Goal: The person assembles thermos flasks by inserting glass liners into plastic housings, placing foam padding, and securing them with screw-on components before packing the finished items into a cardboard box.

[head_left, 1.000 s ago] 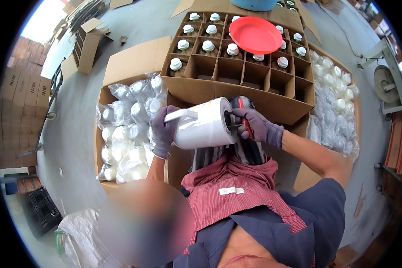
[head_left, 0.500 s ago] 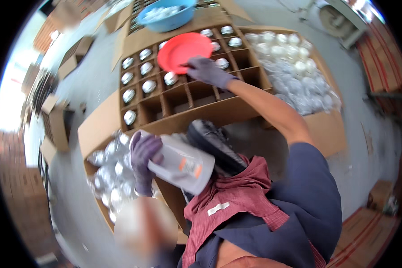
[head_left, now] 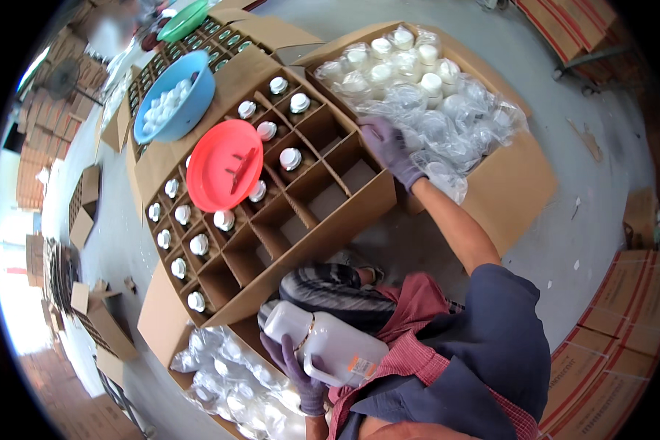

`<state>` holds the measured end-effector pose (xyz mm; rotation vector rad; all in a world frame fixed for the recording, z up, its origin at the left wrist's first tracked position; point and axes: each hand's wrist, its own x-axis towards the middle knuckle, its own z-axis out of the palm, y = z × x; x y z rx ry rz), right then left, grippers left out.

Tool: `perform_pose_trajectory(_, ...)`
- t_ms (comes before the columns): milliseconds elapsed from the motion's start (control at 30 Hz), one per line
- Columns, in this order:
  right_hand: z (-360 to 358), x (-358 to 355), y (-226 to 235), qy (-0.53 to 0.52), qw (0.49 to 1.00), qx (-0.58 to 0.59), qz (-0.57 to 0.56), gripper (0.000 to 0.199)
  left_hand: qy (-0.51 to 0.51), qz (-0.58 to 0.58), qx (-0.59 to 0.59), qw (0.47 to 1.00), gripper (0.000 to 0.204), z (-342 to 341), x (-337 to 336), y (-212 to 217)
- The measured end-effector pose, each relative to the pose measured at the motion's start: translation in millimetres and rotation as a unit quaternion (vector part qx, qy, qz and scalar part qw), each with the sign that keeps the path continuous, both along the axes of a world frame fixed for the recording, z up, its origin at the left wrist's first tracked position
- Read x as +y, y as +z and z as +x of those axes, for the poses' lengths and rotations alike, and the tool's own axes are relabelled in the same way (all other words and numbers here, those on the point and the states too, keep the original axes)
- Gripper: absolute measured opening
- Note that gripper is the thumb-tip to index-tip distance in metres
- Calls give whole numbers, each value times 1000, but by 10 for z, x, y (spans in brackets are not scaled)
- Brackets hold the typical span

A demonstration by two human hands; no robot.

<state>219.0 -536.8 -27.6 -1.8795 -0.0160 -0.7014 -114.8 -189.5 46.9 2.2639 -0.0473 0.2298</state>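
My gloved left hand is wrapped round a pale grey jug-shaped vacuum flask with a side handle and an orange-and-white label, held tilted over my lap. Beside the right rim of a divided carton, my gloved right hand has its fingers stretched toward the cardboard; nothing shows in them. Whether they touch the rim is unclear. Several silver-topped flasks stand in the carton's compartments, others hold none. A red plate rests on the flask tops, bearing small dark-red pieces.
Bagged white-capped flasks fill an open carton at the right; more clear-wrapped items lie in one at the lower left. A blue basin of white pieces sits beyond the divided carton. Stacked cartons stand at right.
My right hand has left the red plate and moved right to the carton's side. The flask in my left hand has come closer to my lap. The whole view has turned.
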Motion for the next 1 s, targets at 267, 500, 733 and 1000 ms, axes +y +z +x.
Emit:
perform_pose_trajectory(267,344,-551,-990,34,967,253,3,31,-26,1,-21,999,84,258,264,-184)
perform_pose_trajectory(500,980,-437,-1192,44,924,380,3,52,-65,28,106,992,80,379,357,100)
perform_pose_trajectory(733,907,-276,-833,104,944,303,-74,42,-36,-44,215,975,77,675,555,349)
perform_pose_trajectory(1000,1423,-760,-1179,-3,956,229,-184,26,-58,41,183,981,53,1502,-146,243)
